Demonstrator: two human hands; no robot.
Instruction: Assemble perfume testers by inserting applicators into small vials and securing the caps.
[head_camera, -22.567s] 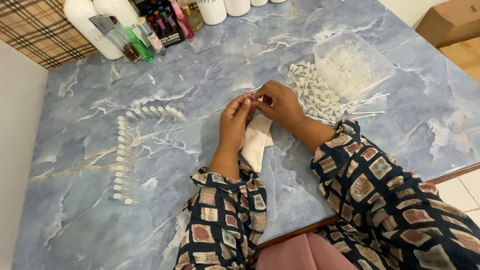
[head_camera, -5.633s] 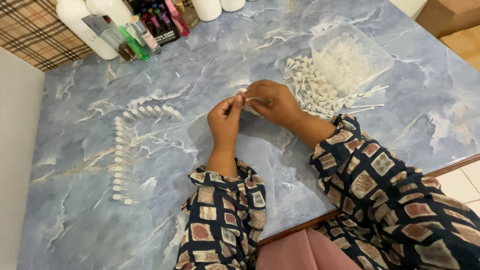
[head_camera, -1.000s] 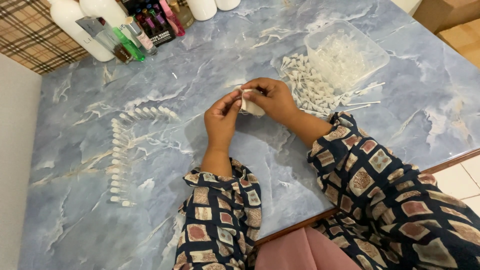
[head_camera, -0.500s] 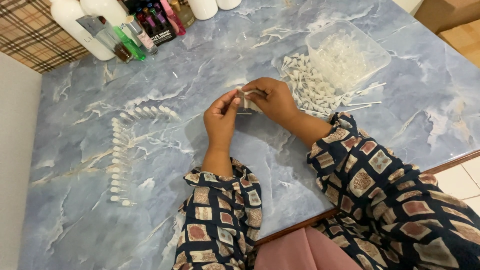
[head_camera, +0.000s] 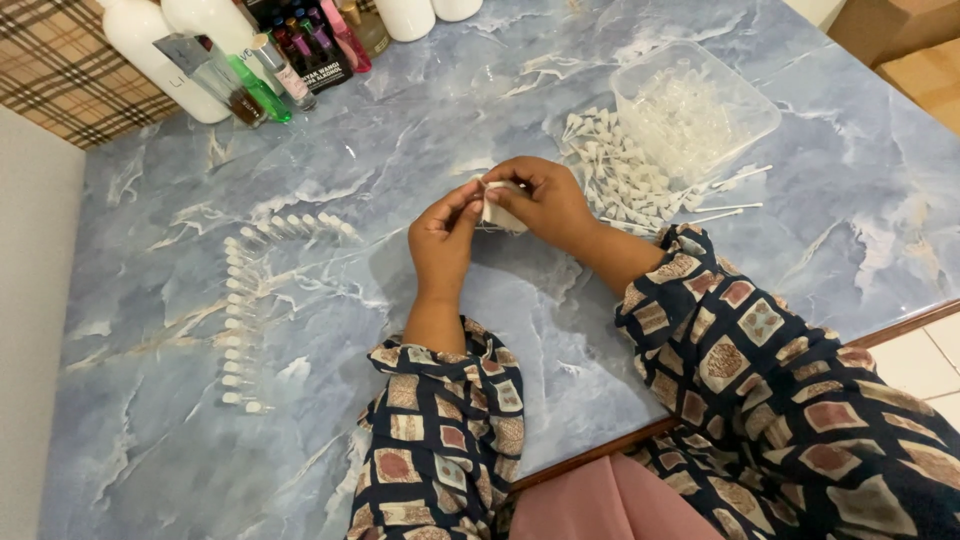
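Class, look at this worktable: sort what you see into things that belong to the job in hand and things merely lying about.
In use:
left hand
right hand
small white piece held between both hands
pile of white pump heads
clear plastic tub
curved row of small vials

Lying about:
coloured bottles
white bottles

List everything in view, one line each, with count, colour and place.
table: one, blue marble pattern, fills the view
cloth: one, white, held between both hands
vials: a curved row, too many to count, clear with white caps, left of the hands
sprayer tops: a loose pile, white, right of the hands
tub: one, clear plastic, holding clear pieces, behind the pile
bottles: several, white, back edge
small bottles: several, green, red and pink, back edge
plaid fabric: one, brown check, top left
box: one, cardboard brown, top right
left hand: fingers on the cloth
right hand: fingers around the cloth
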